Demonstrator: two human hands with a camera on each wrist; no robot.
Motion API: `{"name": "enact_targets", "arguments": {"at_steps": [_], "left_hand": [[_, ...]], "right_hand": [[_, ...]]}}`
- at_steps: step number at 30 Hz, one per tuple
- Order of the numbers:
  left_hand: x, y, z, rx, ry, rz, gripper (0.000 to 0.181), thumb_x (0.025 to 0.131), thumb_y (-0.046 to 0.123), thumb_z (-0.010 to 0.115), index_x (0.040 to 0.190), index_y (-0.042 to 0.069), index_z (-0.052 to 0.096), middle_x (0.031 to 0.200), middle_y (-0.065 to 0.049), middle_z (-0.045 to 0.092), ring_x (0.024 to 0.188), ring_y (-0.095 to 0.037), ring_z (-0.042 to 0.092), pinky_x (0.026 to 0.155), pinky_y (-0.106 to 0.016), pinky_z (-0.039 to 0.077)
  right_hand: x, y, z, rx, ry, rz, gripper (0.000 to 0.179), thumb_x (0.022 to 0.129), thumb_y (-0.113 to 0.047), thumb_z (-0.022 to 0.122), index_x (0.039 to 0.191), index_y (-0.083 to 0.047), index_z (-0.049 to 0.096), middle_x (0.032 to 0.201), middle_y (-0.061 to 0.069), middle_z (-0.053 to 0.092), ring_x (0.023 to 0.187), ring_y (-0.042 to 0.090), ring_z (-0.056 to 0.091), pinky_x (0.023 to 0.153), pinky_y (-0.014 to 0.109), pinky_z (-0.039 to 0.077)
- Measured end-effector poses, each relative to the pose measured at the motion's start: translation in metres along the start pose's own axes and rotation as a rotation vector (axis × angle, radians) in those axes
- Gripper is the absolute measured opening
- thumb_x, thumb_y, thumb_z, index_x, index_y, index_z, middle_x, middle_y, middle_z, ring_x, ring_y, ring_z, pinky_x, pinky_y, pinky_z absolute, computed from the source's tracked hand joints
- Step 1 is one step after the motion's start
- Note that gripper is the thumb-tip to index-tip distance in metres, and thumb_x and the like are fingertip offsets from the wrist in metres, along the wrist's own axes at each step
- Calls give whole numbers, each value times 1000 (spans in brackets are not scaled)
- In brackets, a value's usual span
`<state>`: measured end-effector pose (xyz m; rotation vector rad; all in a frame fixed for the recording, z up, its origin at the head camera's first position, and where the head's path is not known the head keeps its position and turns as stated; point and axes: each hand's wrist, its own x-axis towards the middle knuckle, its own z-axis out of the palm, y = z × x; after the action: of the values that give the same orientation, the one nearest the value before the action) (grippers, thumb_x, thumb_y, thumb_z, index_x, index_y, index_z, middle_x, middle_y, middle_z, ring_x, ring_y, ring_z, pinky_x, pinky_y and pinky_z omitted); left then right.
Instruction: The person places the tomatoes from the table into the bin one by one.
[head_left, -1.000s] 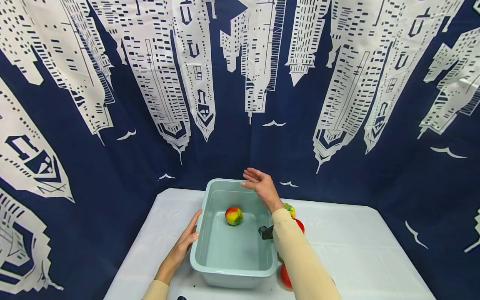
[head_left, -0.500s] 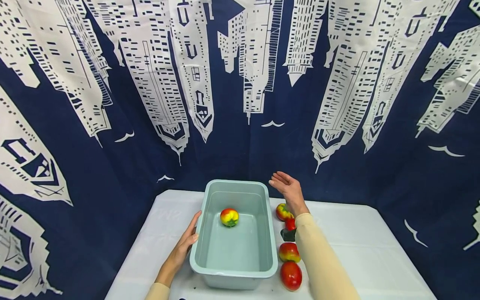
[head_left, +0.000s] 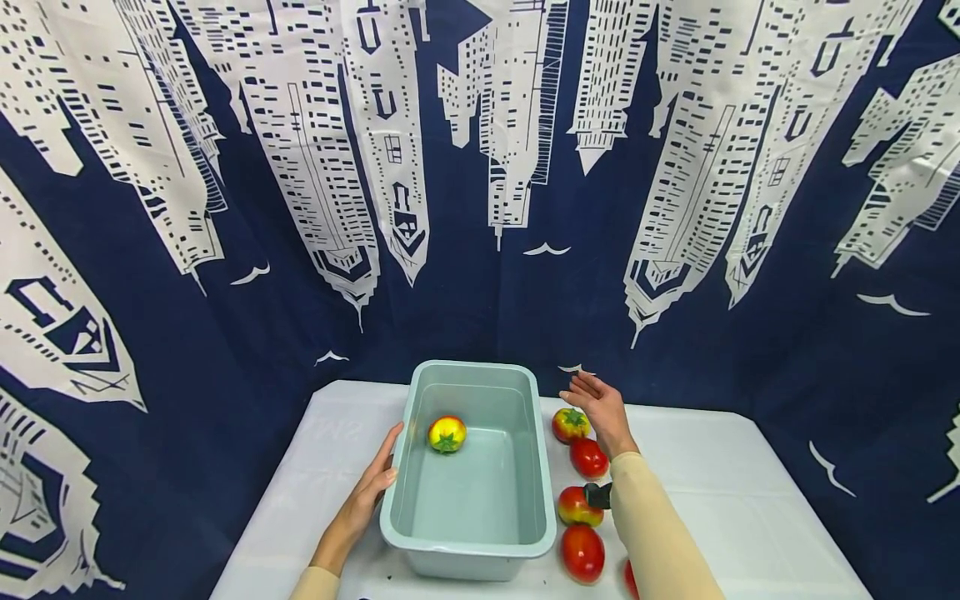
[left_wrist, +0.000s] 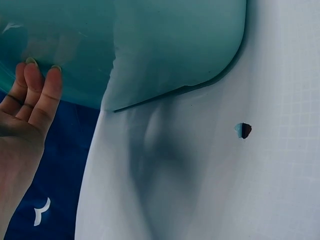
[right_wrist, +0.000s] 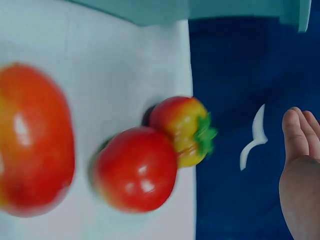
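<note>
A pale green plastic bin point(head_left: 465, 550) stands on the white table, holding one round red-and-yellow fruit with a green leafy top point(head_left: 447, 435) toward its left side. My left hand point(head_left: 358, 493) rests against the bin's left side, fingers straight along the outer wall and thumb at the rim; the left wrist view shows its fingertips on the wall. To the right of the bin, my right hand point(head_left: 607, 417) hovers with nothing in it, fingers extended. Nearest to it are another leafy-topped fruit point(head_left: 570, 424) and a red round fruit point(head_left: 588, 457).
Nearer the front, a red-yellow fruit point(head_left: 576, 506) and a larger red oval one point(head_left: 582, 553) line the bin's right side. Part of another red fruit point(head_left: 630, 578) shows beside the right sleeve. A navy cloth with white skyline print point(head_left: 465, 317) hangs behind the table point(head_left: 712, 467).
My right hand has moved from over the bin's far right corner to the right, then lower over the fruit. The fruit inside has rolled left. My left hand stays put.
</note>
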<state>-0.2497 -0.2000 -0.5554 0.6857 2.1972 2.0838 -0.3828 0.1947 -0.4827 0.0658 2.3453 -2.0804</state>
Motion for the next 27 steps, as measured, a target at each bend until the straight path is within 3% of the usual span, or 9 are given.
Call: {"name": "enact_targets", "arguments": {"at_steps": [7,14,18,22,27], "left_hand": [[2,1,3,6,14,-15,67,97,24,34,158,25,6,157,-29,19,135,-18,40,102,-37,35],[-1,-2,3,10,34,-41,66,97,26,33,158,28,7,160,-19,19,134,-13,40,102,-48,32],[-1,-2,4,16,38,-38,66,97,27,32,158,25,6,161,-18,18,138,-23,37,102,-50,31],[-1,-1,4,15,31,-38,65,97,26,32,158,27,7,160,-21,19,138,-26,37,102,-46,33],[-2,-1,3,9,27,-36,65,98,25,32,157,28,7,160,-20,17,136,-15,38,102,-33,35]], "right_hand": [[-5,28,-20,-57,64,72,71,90,-16,65,150,0,31,153,19,38,140,33,40,115,45,29],[-11,49,-31,-80,82,101,68,90,-12,63,149,1,32,152,22,38,140,35,40,114,46,30],[-14,60,-34,-143,78,147,70,88,-14,65,149,1,33,153,22,37,140,37,38,114,47,30],[-17,73,-37,-205,70,182,73,87,-16,67,148,2,33,152,24,37,140,38,36,113,48,31],[-19,84,-39,-219,82,195,73,85,-13,68,148,2,33,151,25,38,140,39,36,113,48,31]]}}
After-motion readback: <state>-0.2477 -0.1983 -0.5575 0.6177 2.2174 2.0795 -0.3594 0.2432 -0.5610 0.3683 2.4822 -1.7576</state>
